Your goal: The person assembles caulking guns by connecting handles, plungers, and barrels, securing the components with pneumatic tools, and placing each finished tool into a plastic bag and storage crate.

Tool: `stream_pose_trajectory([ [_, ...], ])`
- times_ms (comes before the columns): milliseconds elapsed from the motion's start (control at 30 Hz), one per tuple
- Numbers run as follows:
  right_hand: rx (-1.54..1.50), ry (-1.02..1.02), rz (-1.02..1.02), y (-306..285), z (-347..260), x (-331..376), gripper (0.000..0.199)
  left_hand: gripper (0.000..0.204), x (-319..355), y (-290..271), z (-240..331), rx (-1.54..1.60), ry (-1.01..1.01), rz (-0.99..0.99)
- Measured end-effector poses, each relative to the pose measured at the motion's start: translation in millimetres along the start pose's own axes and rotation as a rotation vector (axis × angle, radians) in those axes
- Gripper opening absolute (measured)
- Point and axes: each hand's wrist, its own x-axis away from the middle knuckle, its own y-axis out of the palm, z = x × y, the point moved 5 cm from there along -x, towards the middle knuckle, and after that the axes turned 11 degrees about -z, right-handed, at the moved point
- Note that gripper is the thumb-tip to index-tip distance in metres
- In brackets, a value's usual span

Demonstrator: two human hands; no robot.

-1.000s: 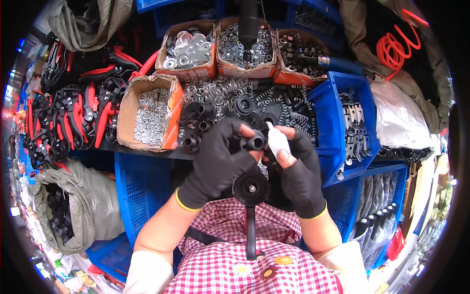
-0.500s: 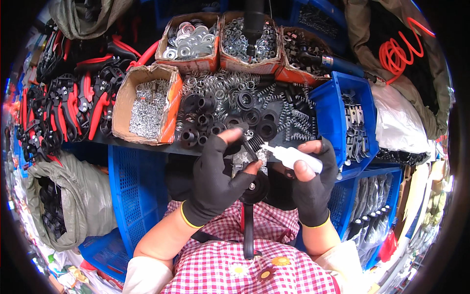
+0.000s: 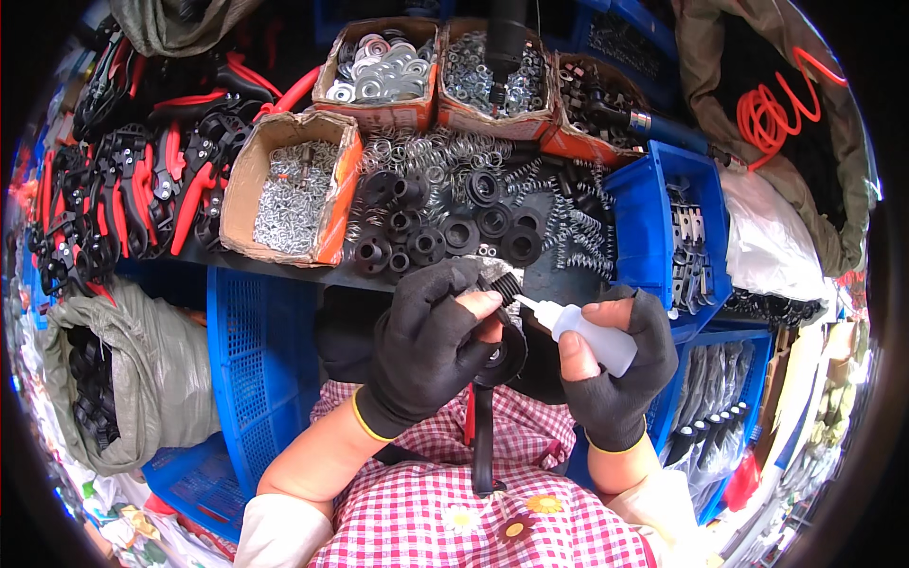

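Observation:
My left hand (image 3: 417,355), in a black fingerless glove, pinches a black ridged part (image 3: 508,285) that looks like a threaded bushing. Its flange is mostly hidden by my fingers. A white squeeze bottle (image 3: 602,343) with a thin nozzle lies in my right hand (image 3: 620,388), gloved the same way, fingers wrapped around it. The nozzle tip is right at the ridges of the black part; whether it touches, I cannot tell. Under my hands stands a tool with a round black piece (image 3: 509,358) and a black handle (image 3: 483,440) pointing toward me.
Black flanged bushings (image 3: 460,233) and loose springs (image 3: 579,232) cover the bench. Cardboard boxes hold washers (image 3: 383,74), nuts (image 3: 525,85) and small metal pieces (image 3: 294,194). Red-handled tools (image 3: 142,194) pile up at left. A blue bin (image 3: 639,222) of metal parts stands right; a power tool (image 3: 653,125) lies behind.
Both hands have come slightly lower and nearer to me. My left fingers have curled further around the black part, covering its flange. The bottle has tilted more, its nozzle still at the ridges.

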Motion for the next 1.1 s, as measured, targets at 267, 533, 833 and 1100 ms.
stream_pose_trajectory([
  [267, 0.052, -0.098, 0.039, -1.9, -14.1, -8.8, 0.029, 0.042, -2.1, -3.4, 2.4, -0.004, 0.0, 0.019],
  [533, 0.0, -0.094, 0.033, -3.1, -17.5, -8.6, 0.029, 0.044, 0.2, 5.5, -7.5, 0.828, -0.502, 0.059],
  [833, -0.001, -0.136, 0.022, -3.2, -29.1, -15.1, 0.029, 0.051, 18.8, 32.7, 0.3, 1.852, -0.939, -0.071],
  [1100, -0.018, -0.137, 0.011, -1.4, -29.5, -11.4, 0.028, 0.067, 24.6, 45.1, 8.4, 2.183, -0.911, -0.074],
])
